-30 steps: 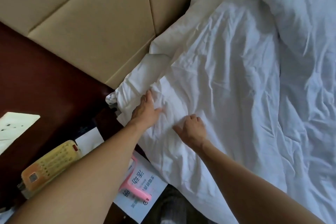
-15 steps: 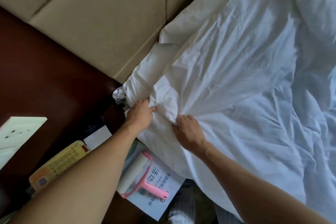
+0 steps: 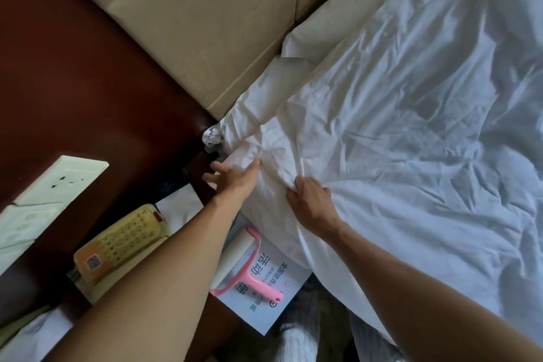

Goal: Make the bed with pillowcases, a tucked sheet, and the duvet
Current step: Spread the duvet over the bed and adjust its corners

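Observation:
A crumpled white duvet [image 3: 411, 132] covers the bed and hangs over its near-left corner. Under it, by the headboard, a white pillow [image 3: 264, 106] shows, bunched at the corner. My left hand [image 3: 235, 179] lies at the duvet's corner edge with fingers spread and straight, thumb against the fabric. My right hand [image 3: 311, 203] rests on the duvet just right of it, fingertips curled into a fold of the cloth. The sheet beneath is hidden.
A padded beige headboard [image 3: 205, 23] runs along the top left. A dark wooden nightstand [image 3: 73, 82] stands left of the bed, holding a yellowed telephone [image 3: 117, 241], a pink lint roller [image 3: 244, 273] on a printed leaflet [image 3: 264, 297], and a white switch panel [image 3: 53, 182].
My left hand let go of the duvet corner and opened, sliding left off the edge. My right hand stayed on the fold. The view shifted left and down.

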`<state>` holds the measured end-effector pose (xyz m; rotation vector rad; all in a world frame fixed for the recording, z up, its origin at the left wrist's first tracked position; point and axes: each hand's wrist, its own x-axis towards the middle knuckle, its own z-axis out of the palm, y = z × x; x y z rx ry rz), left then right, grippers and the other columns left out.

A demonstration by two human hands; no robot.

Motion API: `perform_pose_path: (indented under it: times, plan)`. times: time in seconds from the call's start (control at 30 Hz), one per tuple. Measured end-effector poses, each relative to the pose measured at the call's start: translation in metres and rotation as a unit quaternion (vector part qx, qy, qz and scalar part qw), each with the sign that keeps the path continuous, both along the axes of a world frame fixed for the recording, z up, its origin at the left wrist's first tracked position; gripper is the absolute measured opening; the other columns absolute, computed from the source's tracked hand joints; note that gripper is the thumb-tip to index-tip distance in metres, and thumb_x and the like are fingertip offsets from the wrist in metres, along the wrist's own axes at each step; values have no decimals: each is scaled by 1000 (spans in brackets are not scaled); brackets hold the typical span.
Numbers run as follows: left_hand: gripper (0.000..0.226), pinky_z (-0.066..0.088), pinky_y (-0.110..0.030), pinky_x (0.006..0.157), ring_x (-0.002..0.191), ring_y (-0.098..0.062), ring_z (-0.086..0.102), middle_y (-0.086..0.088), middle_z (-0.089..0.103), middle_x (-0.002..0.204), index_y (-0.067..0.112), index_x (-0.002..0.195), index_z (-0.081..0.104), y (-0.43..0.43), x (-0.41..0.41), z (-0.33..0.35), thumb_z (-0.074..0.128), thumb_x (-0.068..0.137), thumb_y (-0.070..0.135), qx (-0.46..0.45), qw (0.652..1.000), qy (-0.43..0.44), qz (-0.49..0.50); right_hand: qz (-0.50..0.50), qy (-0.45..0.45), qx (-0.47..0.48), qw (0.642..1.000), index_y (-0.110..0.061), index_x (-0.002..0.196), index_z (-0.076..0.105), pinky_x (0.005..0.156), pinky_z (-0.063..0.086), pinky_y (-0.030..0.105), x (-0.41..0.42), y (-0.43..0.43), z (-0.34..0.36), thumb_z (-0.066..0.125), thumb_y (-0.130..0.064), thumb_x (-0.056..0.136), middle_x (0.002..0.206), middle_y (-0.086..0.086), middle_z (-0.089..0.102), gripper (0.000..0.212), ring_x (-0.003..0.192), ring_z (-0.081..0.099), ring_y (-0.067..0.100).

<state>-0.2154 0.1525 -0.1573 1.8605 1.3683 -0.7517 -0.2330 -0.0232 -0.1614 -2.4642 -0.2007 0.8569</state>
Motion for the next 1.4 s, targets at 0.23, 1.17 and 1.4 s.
perform_pose_path:
  times: [0.23,1.17,1.4]
  plan:
    - [128,41,-46,110,130,-22,47,1,42,147,28,151,23,-32,1,-13,68,47,87,-231,962,-97,111,-42,-118,76,989,-19,84,34,68,30,36,-13,-21,4,49,-26,89,87,8,51,17,83,49,32]
    - [74,13,-52,118,150,-33,5,-11,5,162,21,152,25,-67,-21,15,61,87,27,132,881,-218,-400,41,-22,-167,985,-22,151,27,120,14,48,-55,-124,8,59,-58,84,154,4,26,83,145,19,30]
    - [80,-12,-64,116,150,-23,-24,-1,-23,164,32,158,11,-121,-27,-14,54,93,48,107,734,-171,-648,-7,10,-312,950,-15,127,49,98,35,43,-91,-211,-24,57,-45,91,125,7,48,48,120,43,30]
